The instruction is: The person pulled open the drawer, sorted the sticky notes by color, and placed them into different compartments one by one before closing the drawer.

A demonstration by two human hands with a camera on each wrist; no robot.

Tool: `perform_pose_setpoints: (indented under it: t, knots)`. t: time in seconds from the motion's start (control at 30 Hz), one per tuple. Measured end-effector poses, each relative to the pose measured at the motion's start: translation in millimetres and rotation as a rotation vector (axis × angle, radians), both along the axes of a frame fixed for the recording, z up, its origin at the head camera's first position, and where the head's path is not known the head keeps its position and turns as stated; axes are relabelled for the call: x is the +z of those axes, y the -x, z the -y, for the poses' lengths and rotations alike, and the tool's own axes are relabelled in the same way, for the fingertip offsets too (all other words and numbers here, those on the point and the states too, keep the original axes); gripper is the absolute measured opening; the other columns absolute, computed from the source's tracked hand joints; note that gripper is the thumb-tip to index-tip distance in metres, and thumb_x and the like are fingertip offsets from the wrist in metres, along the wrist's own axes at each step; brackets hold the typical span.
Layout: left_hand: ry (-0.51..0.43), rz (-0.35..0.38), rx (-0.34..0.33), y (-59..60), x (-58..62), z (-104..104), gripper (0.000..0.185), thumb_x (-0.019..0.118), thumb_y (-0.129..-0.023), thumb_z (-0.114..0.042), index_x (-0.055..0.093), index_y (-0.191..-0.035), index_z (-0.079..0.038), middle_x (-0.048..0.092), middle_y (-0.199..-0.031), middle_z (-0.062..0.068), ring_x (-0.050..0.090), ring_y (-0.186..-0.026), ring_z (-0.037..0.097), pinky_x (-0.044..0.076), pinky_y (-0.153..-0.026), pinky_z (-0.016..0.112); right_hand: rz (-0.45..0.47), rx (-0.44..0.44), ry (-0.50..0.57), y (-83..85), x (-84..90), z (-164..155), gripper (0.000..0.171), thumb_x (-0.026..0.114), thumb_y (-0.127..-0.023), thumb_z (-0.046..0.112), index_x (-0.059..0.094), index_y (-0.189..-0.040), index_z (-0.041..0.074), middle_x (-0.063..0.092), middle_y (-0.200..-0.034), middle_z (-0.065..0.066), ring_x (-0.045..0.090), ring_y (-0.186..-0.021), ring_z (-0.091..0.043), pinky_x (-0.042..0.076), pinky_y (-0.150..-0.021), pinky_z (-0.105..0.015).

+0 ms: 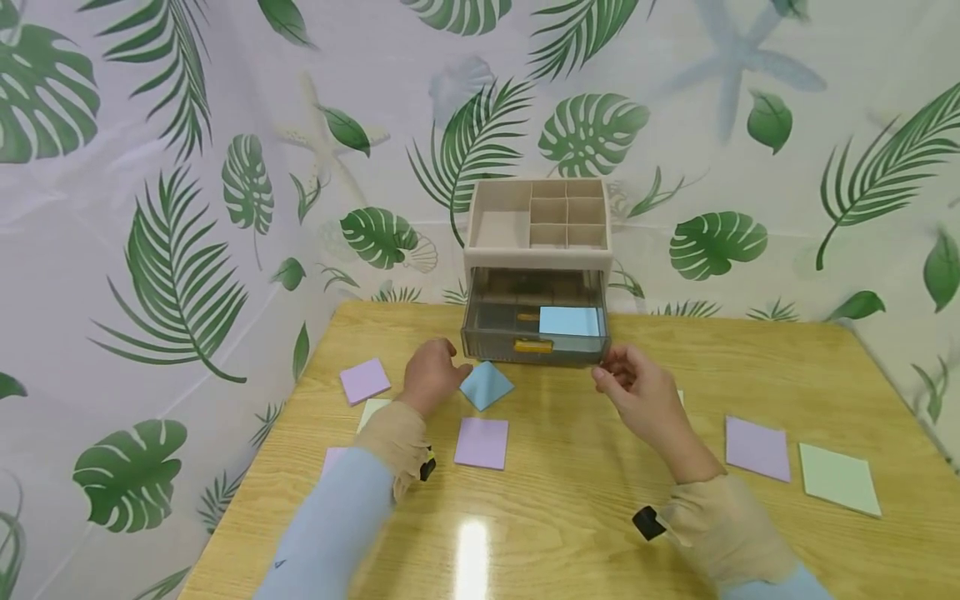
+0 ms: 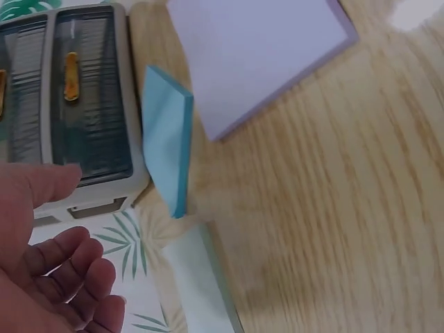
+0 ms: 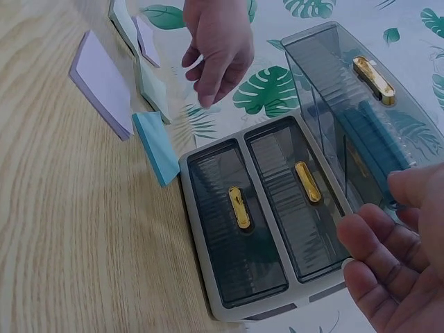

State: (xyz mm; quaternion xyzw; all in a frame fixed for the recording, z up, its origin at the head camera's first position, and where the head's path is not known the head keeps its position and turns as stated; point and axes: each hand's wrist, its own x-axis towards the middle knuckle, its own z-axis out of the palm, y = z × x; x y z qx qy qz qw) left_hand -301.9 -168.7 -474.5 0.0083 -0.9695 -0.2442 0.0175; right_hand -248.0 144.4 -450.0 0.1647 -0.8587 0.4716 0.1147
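Blue sticky-note pad (image 1: 486,385) lies on the desk (image 1: 570,500) just right of the left hand (image 1: 430,375), nearer than the right hand (image 1: 637,396); both hands' fingers hang loosely curled, holding nothing, before the drawer organizer (image 1: 536,275).

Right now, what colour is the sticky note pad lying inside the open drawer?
Light blue. The pad in the drawer shows best in the head view.

The person wears pale blue long sleeves (image 1: 330,525), with thin beige mesh cuffs (image 1: 393,437) reaching to both wrists. A small black camera unit (image 1: 649,522) sits under the right wrist, another black one (image 1: 427,467) at the left. Both hands are bare.
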Motion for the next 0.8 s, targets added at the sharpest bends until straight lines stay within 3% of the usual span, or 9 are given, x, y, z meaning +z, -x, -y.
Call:
perform_pose_setpoints:
  t: [0.13,0.3,0.4,0.57,0.8]
  knots:
    - [0.113,0.019,-0.018,7.2,-8.6,-5.5,0.044,0.074,-0.083,-0.041,0.067,-0.104,-0.003,0.066,-0.1,0.01,0.063,-0.088,0.027,0.052,-0.072,0.041,-0.001,0.0,0.007,0.1,-2.1,0.5,0.02,0.062,-0.095,0.029,0.059,-0.104,0.011,0.065,-0.082,0.001,0.062,-0.07,-0.012,0.048,-0.054,-0.025]
    - [0.242,0.071,-0.075,16.0,-15.7,-13.7,0.046,0.075,-0.078,-0.052,0.062,-0.073,-0.008,0.063,-0.09,0.009,0.061,-0.081,0.025,0.053,-0.065,0.039,-0.002,-0.006,0.006,0.6,-4.5,0.8,0.017,0.063,-0.095,0.027,0.06,-0.102,0.012,0.066,-0.082,0.001,0.063,-0.07,-0.015,0.048,-0.054,-0.025]
    - [0.305,0.118,-0.125,15.9,-16.2,-20.6,0.051,0.071,-0.079,-0.057,0.061,-0.064,-0.009,0.062,-0.097,0.012,0.06,-0.088,0.028,0.053,-0.07,0.041,-0.004,-0.008,0.012,1.2,-5.1,-0.7,0.016,0.063,-0.095,0.025,0.06,-0.101,0.012,0.065,-0.081,0.001,0.063,-0.07,-0.016,0.048,-0.054,-0.025]
    - [0.343,0.143,-0.182,13.4,-19.4,-28.3,0.056,0.07,-0.078,-0.06,0.07,-0.083,-0.005,0.06,-0.114,0.017,0.055,-0.105,0.034,0.051,-0.082,0.045,-0.008,0.002,0.015,2.7,-6.9,-2.4,0.016,0.063,-0.095,0.026,0.06,-0.102,0.011,0.065,-0.082,0.001,0.063,-0.071,-0.018,0.048,-0.055,-0.025]
    - [0.385,0.147,-0.197,16.4,-27.1,-33.9,0.063,0.07,-0.074,-0.065,0.072,-0.101,-0.008,0.06,-0.115,0.015,0.05,-0.11,0.031,0.05,-0.082,0.043,-0.001,-0.009,0.0,3.4,-9.3,-6.2,0.018,0.062,-0.095,0.028,0.061,-0.102,0.011,0.066,-0.082,0.0,0.064,-0.072,-0.02,0.049,-0.056,-0.024]
